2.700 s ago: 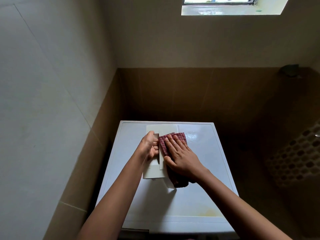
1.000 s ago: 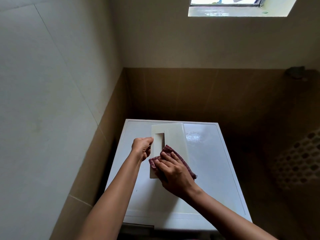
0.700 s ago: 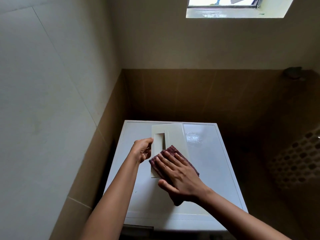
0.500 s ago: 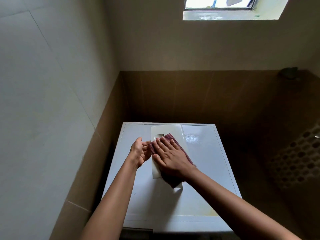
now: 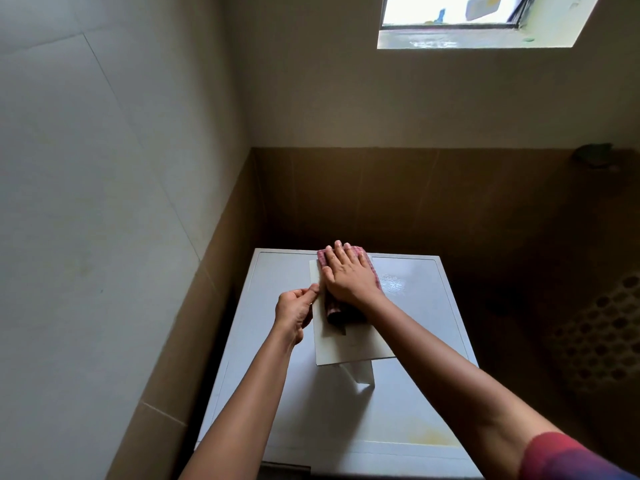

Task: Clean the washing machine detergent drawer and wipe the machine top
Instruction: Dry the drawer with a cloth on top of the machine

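The white detergent drawer (image 5: 349,344) lies on the white washing machine top (image 5: 277,393), its flat underside up. My right hand (image 5: 346,275) lies flat with straight fingers on a red checked cloth (image 5: 369,263), pressing it onto the far end of the drawer. My left hand (image 5: 296,310) holds the drawer's left edge, thumb and fingers pinching it. The part of the drawer under the cloth and hand is hidden.
The machine stands in a corner, with a tiled wall (image 5: 104,202) close on the left and a brown tiled wall (image 5: 415,202) behind. A window (image 5: 460,15) sits high above. A yellowish stain (image 5: 429,436) marks the near right of the top. A patterned surface (image 5: 595,341) lies to the right.
My right hand has slid the cloth away from me, from the middle of the drawer to its far end. The left hand stays at the left edge.
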Demonstrator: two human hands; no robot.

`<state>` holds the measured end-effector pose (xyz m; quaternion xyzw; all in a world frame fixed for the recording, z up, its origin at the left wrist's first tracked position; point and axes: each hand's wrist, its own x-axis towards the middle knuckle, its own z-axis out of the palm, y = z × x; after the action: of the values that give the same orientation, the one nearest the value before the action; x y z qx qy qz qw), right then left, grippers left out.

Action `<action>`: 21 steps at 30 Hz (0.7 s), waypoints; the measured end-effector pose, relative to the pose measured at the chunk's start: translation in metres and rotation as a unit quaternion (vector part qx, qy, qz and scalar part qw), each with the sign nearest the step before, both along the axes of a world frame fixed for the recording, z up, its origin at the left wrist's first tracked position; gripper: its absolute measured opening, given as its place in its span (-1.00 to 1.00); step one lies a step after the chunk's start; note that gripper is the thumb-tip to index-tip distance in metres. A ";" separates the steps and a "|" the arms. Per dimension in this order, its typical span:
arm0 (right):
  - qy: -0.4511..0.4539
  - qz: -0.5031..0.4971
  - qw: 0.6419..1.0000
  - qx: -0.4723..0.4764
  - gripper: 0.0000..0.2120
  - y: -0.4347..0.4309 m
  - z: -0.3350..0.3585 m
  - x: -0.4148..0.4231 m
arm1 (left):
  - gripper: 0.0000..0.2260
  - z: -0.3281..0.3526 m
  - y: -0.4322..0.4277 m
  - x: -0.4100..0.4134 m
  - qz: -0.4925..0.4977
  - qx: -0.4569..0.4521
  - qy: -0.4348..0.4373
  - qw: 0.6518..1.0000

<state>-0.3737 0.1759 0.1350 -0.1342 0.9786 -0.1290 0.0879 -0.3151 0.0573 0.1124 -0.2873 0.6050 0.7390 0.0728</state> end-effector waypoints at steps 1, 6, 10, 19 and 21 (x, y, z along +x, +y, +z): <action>0.001 -0.013 1.000 0.003 -0.46 0.003 0.000 0.000 | -0.80 0.000 -0.001 0.000 -0.003 -0.008 0.000 1.000; -0.020 -0.013 1.000 -0.002 -0.44 0.011 0.004 0.009 | -0.81 0.001 -0.003 -0.002 0.002 -0.038 -0.004 0.999; 0.033 -0.093 0.983 -0.154 -0.42 0.030 0.016 0.031 | -0.82 -0.003 -0.005 -0.003 -0.007 -0.030 -0.012 0.999; 0.069 -0.254 0.955 -0.137 -0.61 0.051 0.020 0.059 | -0.84 -0.003 -0.006 -0.004 -0.012 -0.014 -0.019 1.000; 0.096 -0.258 0.950 -0.147 -0.71 0.045 0.026 0.059 | -0.84 -0.002 -0.006 -0.003 -0.013 -0.011 -0.021 1.000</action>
<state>-0.3151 0.2210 0.1613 0.0996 0.9537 -0.2766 -0.0635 -0.3183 0.0509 0.1108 -0.2952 0.6155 0.7250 0.0918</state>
